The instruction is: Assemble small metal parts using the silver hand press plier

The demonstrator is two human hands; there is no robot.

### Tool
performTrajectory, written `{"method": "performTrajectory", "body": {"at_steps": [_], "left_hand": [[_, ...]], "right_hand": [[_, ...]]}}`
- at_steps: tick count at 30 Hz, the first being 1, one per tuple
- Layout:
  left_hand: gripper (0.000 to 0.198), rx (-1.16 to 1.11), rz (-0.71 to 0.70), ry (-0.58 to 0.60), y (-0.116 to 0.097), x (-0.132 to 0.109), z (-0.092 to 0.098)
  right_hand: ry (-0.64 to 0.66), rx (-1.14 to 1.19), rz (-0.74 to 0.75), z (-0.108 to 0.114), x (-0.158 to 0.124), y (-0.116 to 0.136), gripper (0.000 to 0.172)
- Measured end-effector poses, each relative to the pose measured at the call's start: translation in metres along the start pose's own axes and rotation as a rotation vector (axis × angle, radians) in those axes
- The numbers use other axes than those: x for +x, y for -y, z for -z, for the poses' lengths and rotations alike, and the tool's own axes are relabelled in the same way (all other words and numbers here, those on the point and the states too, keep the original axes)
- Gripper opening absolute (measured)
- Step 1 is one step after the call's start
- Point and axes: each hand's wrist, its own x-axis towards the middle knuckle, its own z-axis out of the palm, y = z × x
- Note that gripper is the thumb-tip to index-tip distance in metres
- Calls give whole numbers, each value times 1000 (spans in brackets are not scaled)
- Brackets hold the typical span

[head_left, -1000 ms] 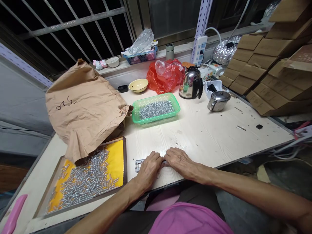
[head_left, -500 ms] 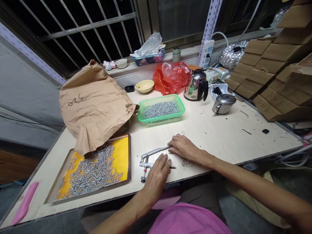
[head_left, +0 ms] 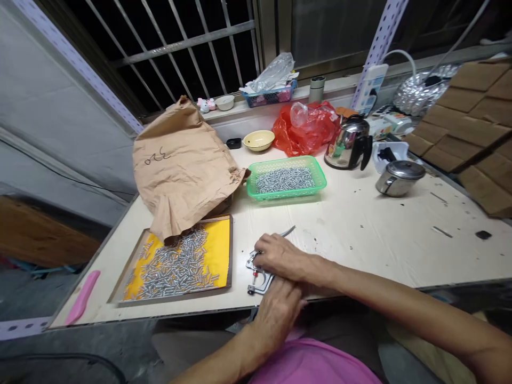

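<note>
In the head view, the right hand point(head_left: 280, 257) lies over a metal hand tool point(head_left: 256, 288) at the near edge of the pale tabletop point(head_left: 340, 250), its fingers bent closed on the tool close to its hinged end, though the fingertips themselves are hidden. The tool's grey handle sticks out past the knuckles toward the back of the table, and its curved frame shows below the fingers, open side to the left. The left hand point(head_left: 280, 309) sits lower, at the table's edge, against the lower part of the tool; the right wrist covers some of its fingers, so I cannot tell whether they grip or only touch. Left of the tool lies a shallow tray point(head_left: 231, 256) with a yellow lining point(head_left: 217, 248) and a spread of silvery metal pieces point(head_left: 172, 274). A brown paper bag point(head_left: 180, 165) overhangs the tray's back part, its mouth facing down. Behind the hands, a green basket point(head_left: 286, 196) holds more small metal pieces. Farther back stand a yellow bowl point(head_left: 258, 141), a red plastic bag point(head_left: 298, 136), a steel kettle point(head_left: 346, 146) and a lidded metal pot point(head_left: 400, 180). A pink object point(head_left: 83, 298) lies near the table's left edge.
</note>
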Motion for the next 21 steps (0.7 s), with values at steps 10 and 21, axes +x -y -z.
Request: {"method": "performTrajectory", "body": {"at_steps": [10,21], "left_hand": [[22,448,443,-258,68,-71,97],[33,705,601,181,147,-54,131]], "right_hand": [[-114,160,195,-21,21,35,13],[-600,-200,-483,74,36,-26,27]]}}
